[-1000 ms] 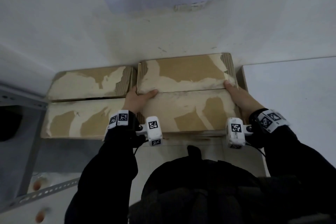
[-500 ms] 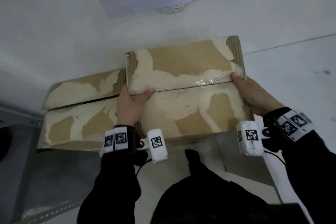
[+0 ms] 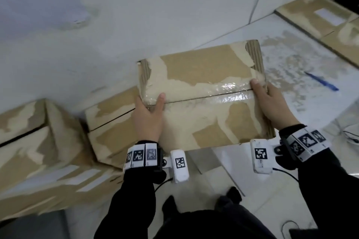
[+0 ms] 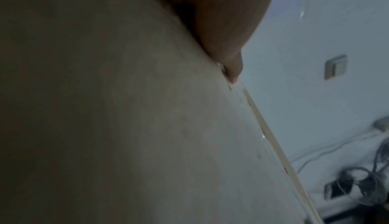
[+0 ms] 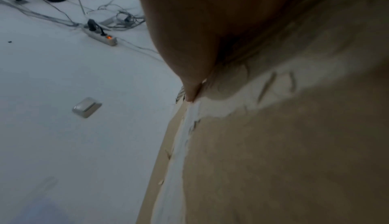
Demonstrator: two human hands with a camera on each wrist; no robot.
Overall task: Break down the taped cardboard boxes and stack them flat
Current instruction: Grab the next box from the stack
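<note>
Cardboard boxes [image 3: 44, 141] sit at the left on the floor [image 3: 291, 75]. A taped box [image 3: 202, 95] is held above it, the left hand [image 3: 148, 116] gripping its left edge, the right hand [image 3: 272, 103] its right edge, thumbs on top.

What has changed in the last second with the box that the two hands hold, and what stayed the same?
The held box was lifted off the stack, away from its neighbour box, and carried to the person's right. The left hand and right hand kept the same grip on its two ends. The clear tape over the seam is still uncut and the neighbour box stayed put.
</note>
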